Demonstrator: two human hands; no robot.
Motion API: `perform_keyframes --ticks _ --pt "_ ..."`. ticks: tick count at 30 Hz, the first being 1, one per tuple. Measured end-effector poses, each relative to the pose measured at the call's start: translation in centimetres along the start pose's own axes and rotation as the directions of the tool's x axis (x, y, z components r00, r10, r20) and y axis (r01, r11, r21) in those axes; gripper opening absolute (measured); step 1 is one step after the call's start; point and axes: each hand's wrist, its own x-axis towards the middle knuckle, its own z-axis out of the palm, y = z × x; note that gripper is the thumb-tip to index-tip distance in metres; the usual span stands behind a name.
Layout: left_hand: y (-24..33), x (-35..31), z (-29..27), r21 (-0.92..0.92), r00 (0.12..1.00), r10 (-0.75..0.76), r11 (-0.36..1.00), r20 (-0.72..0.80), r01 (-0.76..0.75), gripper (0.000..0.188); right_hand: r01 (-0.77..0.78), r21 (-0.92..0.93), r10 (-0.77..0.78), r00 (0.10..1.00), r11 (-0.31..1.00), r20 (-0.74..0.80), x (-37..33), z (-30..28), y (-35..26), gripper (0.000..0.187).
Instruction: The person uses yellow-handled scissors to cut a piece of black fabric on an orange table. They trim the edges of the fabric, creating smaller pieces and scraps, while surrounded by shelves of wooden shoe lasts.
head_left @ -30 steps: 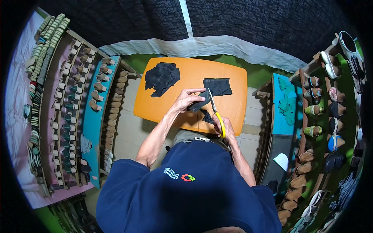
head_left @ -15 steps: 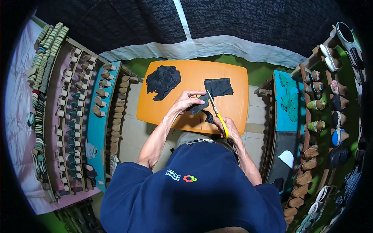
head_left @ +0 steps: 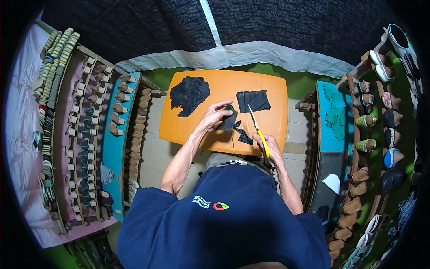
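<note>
Withdrawing yellow-handled scissors (head_left: 260, 134) from dark cloth piece (head_left: 229, 121): swung rightward since half-second earlier, pointed over flat black cloth (head_left: 258, 100). Gripped scissors in right hand (head_left: 272, 148); kept piece pinched in fingers of left hand (head_left: 214, 118) above orange table (head_left: 186, 130). Judged cut finished or paused.

Scissors (head_left: 260, 133) obstruct near right — far-middle tabletop (head_left: 224, 83) free.

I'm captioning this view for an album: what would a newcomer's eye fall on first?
Probably the bright orange table in the centre, with a crumpled black pile on its far left. Next, the yellow-handled scissors in the right hand, at the table's near right, and the dark piece in the left hand. Shoe-shaped items line both sides.
</note>
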Motion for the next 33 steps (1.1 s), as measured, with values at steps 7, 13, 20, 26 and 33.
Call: perform_keyframes --ticks 7,13,20,26,33 --pt "-1.4 1.7 -2.5 -0.34 0.944 -0.197 0.935 -0.266 0.1 0.056 0.011 0.039 -0.009 0.999 0.999 -0.037 0.0 0.6 0.1 0.053" --pt "-1.2 0.3 -1.2 -0.593 0.993 -0.118 0.801 -0.033 0.076 0.082 0.035 0.064 -0.037 0.999 0.997 0.031 0.0 1.4 0.1 0.052" --pt "-0.2 0.9 0.8 -0.337 1.0 0.013 0.941 -0.008 -0.015 0.063 0.072 0.058 -0.077 0.993 0.996 0.087 -0.5 2.9 -0.2 0.056" --pt "1.2 0.8 2.3 -0.264 0.994 0.096 0.958 -0.057 -0.108 0.066 0.104 -0.035 -0.101 0.992 0.994 0.069 -0.7 3.4 -1.0 0.058" --pt "1.2 0.6 3.5 -0.253 0.994 0.111 0.961 -0.02 -0.113 0.068 0.146 -0.158 -0.146 0.989 0.977 0.011 0.0 3.4 -1.0 0.066"
